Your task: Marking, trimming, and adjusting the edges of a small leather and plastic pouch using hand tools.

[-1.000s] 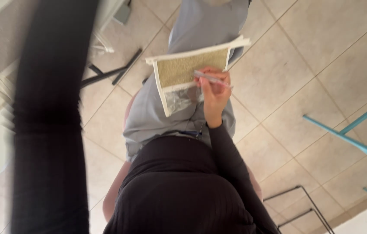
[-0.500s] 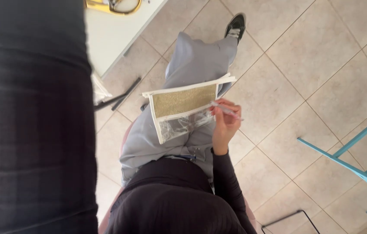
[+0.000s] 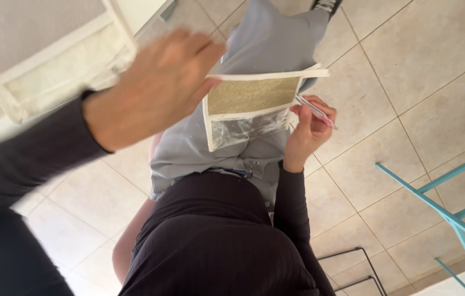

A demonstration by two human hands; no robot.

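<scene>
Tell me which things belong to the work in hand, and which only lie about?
In hand:
- flat white-edged pouch with tan mesh and clear plastic panels
- thin pink pen in right hand
- left hand, raised

Lying about:
- teal metal frame
- beige floor tiles

Beige tiled floor (image 3: 419,71) — teal metal frame (image 3: 441,211) (at right).

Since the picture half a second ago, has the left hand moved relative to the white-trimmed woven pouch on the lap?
Yes. The left hand has come in from the left and now reaches the white-trimmed woven pouch's left edge; earlier only the sleeve showed there.
</scene>
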